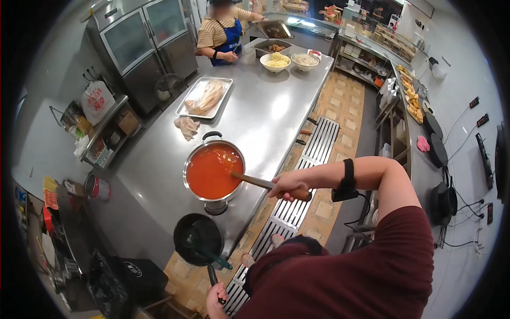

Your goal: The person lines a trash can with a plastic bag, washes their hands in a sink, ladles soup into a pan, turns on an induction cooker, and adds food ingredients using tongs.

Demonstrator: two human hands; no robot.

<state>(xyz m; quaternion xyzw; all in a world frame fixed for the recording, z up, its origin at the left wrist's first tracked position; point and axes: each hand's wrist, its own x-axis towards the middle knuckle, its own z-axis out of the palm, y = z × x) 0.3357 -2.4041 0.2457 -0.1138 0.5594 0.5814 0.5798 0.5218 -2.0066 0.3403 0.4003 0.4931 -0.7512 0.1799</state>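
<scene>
My right hand is wrapped round the wooden handle of a long ladle; its head is hidden in the red-orange soup. The soup fills a steel two-handled pot on the steel table. Low in the view, my left hand grips the black handle of a dark deep pan, held at the table's near edge beside the pot. A dark green utensil rests inside the pan, its handle over the rim; the working end is hard to make out.
Beyond the pot lie a crumpled cloth and a metal tray holding something pale. At the far end are bowls of yellow and pale food. A co-worker stands there, holding a metal lid. A black bin stands at lower left.
</scene>
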